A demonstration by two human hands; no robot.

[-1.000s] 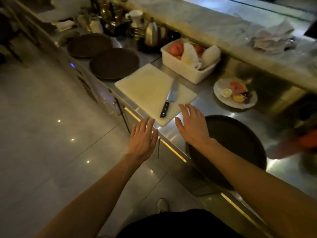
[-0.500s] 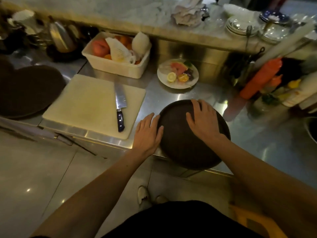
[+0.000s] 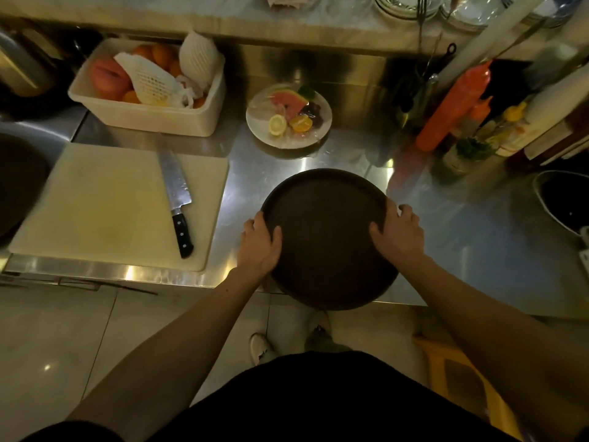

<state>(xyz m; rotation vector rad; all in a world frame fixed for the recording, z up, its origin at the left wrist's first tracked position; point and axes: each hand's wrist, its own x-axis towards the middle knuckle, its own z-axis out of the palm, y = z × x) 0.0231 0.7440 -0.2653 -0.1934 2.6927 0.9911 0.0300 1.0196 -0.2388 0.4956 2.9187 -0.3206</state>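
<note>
A round dark brown tray (image 3: 325, 218) lies at the front edge of the steel counter (image 3: 478, 244), its near rim hanging over the edge. My left hand (image 3: 259, 245) grips the tray's left rim, thumb on top and fingers curled under. On the opposite side my right hand (image 3: 398, 234) grips the right rim the same way.
A white cutting board (image 3: 105, 205) with a black-handled knife (image 3: 177, 199) lies to the left. Behind are a white tub of fruit (image 3: 149, 116), a plate of cut fruit (image 3: 288, 118), and orange squeeze bottles (image 3: 452, 103) at right. A bowl (image 3: 561, 199) sits far right.
My view swung from the cutting board to face the tray. Both hands went from open above the counter and tray to gripping the tray's two sides.
</note>
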